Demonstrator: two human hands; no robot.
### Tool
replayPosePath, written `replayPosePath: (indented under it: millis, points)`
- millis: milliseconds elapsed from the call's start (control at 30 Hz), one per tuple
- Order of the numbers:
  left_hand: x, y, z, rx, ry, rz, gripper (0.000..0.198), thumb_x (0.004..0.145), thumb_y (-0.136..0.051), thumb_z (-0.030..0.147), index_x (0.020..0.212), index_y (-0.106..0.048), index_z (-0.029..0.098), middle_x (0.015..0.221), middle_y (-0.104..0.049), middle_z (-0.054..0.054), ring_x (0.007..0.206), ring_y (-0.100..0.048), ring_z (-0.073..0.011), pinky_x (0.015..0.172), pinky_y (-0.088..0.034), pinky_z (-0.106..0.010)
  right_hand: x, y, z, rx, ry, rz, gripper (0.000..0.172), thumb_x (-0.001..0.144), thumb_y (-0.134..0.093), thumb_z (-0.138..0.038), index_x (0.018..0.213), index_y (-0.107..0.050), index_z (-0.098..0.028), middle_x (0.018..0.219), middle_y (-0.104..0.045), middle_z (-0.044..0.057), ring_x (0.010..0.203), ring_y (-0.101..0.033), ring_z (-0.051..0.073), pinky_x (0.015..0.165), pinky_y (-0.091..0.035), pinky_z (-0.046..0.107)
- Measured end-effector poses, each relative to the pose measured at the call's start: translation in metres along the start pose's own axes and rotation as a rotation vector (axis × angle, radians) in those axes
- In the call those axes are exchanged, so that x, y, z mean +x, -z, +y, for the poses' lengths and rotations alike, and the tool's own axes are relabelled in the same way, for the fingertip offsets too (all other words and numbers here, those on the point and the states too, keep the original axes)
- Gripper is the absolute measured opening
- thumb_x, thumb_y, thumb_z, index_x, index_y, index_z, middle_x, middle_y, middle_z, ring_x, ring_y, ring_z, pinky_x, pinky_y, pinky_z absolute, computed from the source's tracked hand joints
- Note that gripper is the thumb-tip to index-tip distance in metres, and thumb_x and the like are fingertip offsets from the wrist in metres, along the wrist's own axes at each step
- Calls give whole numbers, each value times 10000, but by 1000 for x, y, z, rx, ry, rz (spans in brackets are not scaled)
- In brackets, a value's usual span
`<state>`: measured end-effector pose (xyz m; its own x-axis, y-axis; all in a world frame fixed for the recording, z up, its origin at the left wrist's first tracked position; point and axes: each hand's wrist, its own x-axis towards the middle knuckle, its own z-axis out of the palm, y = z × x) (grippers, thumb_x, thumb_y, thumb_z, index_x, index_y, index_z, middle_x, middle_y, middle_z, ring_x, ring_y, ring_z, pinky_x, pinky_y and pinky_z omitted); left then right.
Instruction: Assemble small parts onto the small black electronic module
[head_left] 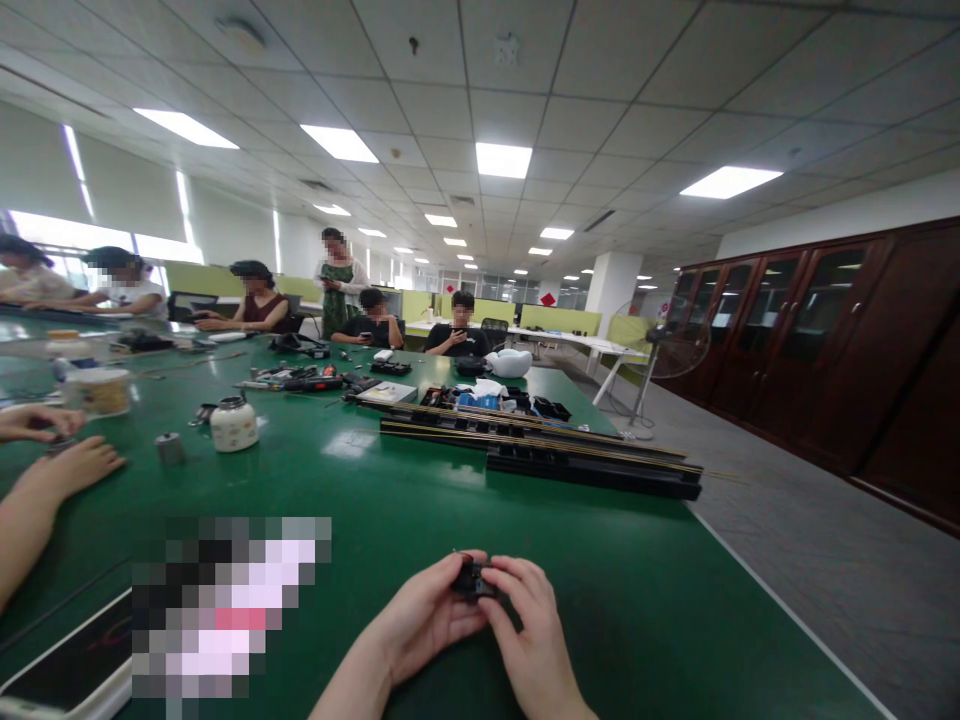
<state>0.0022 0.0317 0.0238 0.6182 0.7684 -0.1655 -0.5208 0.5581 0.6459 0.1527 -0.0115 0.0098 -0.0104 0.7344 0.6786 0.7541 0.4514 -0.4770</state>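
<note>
Just above the green table (637,570), both of my hands close on one small black part (471,580). My left hand (427,615) cups it from the left and below, with the thumb along its upper side. From the right, my right hand (529,620) pinches it between thumb and fingertips. A thin piece sticks up at the part's upper left edge. Its exact kind is too small to make out, and fingers cover much of it.
A blurred-out phone (75,660) lies at lower left, near another person's hands (71,470). Farther back stand a white jar (234,425) and a metal cylinder (169,449). Long black rails (592,470) with thin brass rods cross the right side; tools and several people are beyond.
</note>
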Motion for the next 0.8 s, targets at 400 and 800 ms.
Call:
replayPosePath:
  millis: [400,800]
  points:
    - [4,7,-6,67,-11,35,202,784,-604,294,920,-609,144,802,-669,-56,634,-626,-118,638,-454,-244,1,-2,-2,-70,-40,-141,204,762,-582,-207,933,-646,-296,1058,-621,29,1036,-539,216,895,-434,389]
    - [0,1,-4,232,-19,37,308,662,-695,129,944,-582,180,834,-645,-13,703,-619,-109,678,-441,-235,1,-2,-3,21,-124,-183,245,747,-580,-185,956,-633,-301,1074,-611,37,1047,-537,218,902,-438,387]
